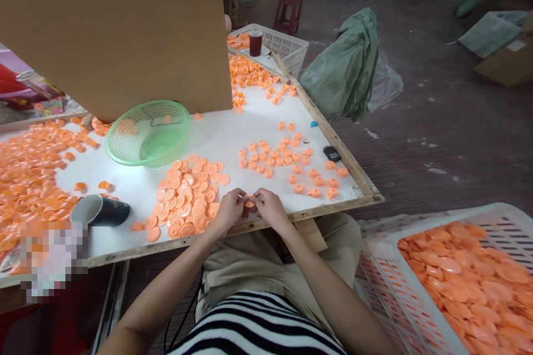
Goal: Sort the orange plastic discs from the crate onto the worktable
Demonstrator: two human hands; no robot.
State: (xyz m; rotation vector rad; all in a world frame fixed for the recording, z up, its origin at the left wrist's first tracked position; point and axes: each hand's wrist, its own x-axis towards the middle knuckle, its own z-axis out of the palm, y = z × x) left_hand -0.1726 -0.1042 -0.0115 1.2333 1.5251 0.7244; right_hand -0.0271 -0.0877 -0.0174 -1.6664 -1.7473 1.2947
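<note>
Pinching one small orange plastic piece (250,199) with left hand (230,208) and right hand (270,208), close together. Reaching forward over the table's wooden edge (325,208).

A white tabletop (216,138) with a wooden border (353,175) spans the left and centre of the frame. At left lies a heap of orange pieces (29,161) beside a dark cup (114,212); left of centre, a green basket (160,145) and piled orange discs (185,199); right of centre, scattered orange caps (287,161) and a black object (332,153).
</note>
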